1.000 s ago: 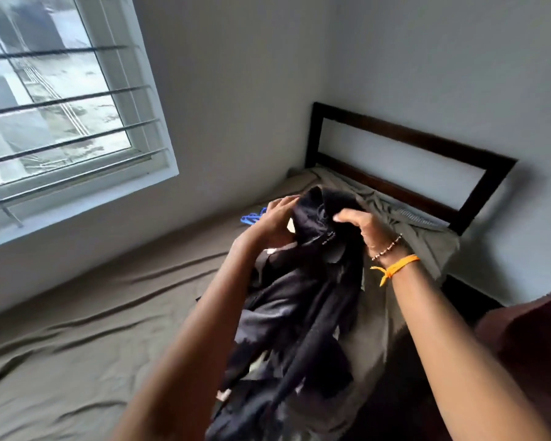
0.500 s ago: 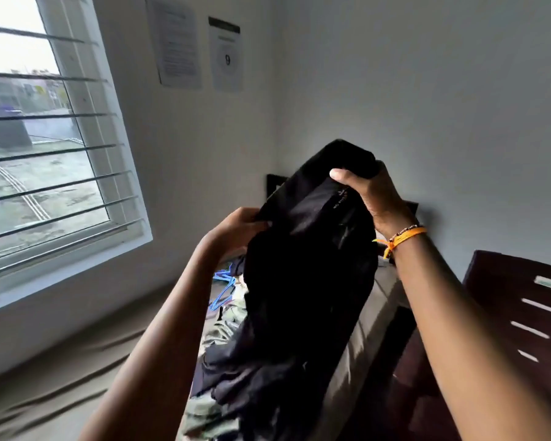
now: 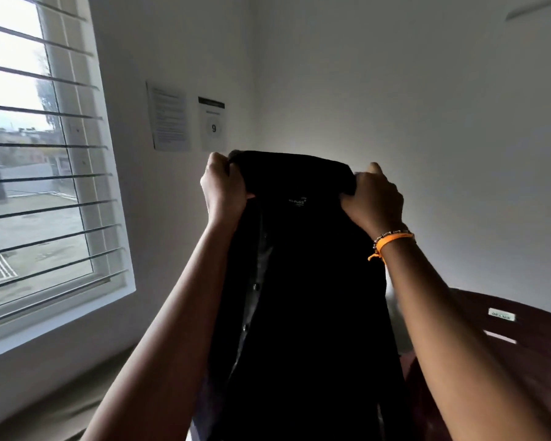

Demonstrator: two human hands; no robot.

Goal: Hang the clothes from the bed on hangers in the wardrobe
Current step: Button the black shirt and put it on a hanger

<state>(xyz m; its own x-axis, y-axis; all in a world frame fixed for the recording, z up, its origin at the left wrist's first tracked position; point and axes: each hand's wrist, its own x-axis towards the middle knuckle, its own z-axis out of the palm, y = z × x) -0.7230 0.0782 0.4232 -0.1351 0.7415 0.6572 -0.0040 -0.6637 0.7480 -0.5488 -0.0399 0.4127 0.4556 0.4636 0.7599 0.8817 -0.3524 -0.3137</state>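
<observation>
The black shirt (image 3: 299, 281), bunched low before, now hangs raised between both grips: left hand (image 3: 225, 189) and right hand (image 3: 374, 198) clutch its collar corners. Barred window (image 3: 39, 173) left of them; the bed (image 3: 61, 415) below.

Barred window (image 3: 35, 173) left; two papers (image 3: 188, 120) on grey wall (image 3: 395, 106).

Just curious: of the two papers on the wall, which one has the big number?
The right-hand paper, nearer the corner, shows a large 9 under a dark band. The left paper carries only small lines of text.
</observation>
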